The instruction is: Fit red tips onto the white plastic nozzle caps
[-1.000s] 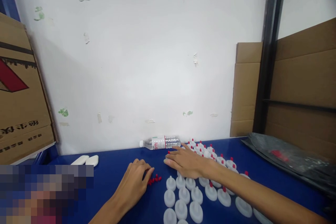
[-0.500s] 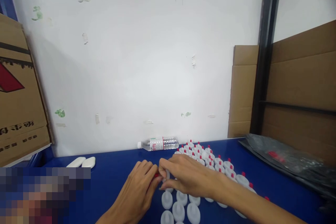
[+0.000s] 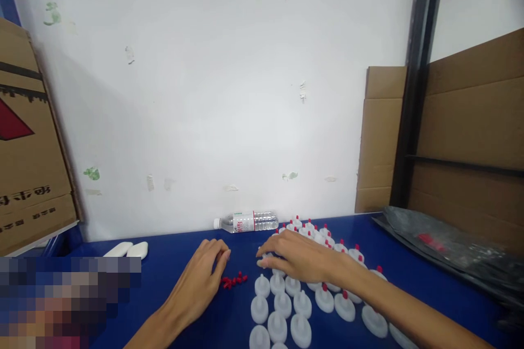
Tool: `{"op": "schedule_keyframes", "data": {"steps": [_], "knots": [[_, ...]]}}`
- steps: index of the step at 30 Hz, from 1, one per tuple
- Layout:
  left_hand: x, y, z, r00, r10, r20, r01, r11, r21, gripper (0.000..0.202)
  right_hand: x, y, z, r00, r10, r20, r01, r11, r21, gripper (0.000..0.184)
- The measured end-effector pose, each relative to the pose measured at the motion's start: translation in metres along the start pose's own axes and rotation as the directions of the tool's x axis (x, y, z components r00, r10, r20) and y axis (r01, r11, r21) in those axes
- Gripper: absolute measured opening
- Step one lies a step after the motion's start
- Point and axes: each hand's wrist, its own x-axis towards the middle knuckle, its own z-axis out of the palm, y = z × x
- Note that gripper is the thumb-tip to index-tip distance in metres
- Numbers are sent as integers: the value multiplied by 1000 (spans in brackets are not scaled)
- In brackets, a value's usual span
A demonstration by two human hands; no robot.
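My left hand (image 3: 200, 272) hovers over the blue table with its fingers curled in and thumb close to the index finger; what they hold, if anything, is hidden. Beside it lies a small pile of red caps (image 3: 234, 281). My right hand (image 3: 295, 255) reaches over the far end of the uncapped rows, thumb and fingers closed about a small white oval bottle (image 3: 267, 257), partly covered. Several uncapped white oval bottles (image 3: 282, 304) with narrow nozzles stand nearer me. Similar bottles with red caps (image 3: 344, 306) stand to the right, some behind my right forearm.
A clear plastic water bottle (image 3: 249, 222) lies against the wall. Two white rounded items (image 3: 137, 250) rest at the back left. A grey plastic bag (image 3: 442, 240) is at the right. Cardboard (image 3: 36, 174) stands at the left, and more cardboard (image 3: 379, 142) leans at the right.
My hands were together around a white bottle and something red; now they are apart. The left has moved left, uncovering the red caps, and the right is over the back of the uncapped rows.
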Motion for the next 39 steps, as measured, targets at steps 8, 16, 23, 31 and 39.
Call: {"op": "schedule_keyframes", "data": {"steps": [8, 16, 23, 31, 39], "knots": [[1, -8, 11, 995, 50, 83, -52, 998, 24, 28, -1, 8, -11, 998, 19, 59, -17, 999, -34, 51], [1, -13, 12, 995, 3, 97, -11, 997, 81, 24, -4, 15, -16, 997, 79, 5, -79, 994, -80, 54], [1, -17, 15, 993, -16, 115, 7, 997, 83, 26, 0, 12, -1, 997, 53, 47, -48, 993, -106, 58], [0, -16, 18, 990, -11, 139, 6, 999, 42, 28, 1, 12, 1, 996, 13, 83, -4, 994, -109, 58], [-1, -14, 17, 989, -8, 150, 2, 999, 42, 24, -3, 13, -23, 992, 122, -40, -127, 981, -146, 53]]}}
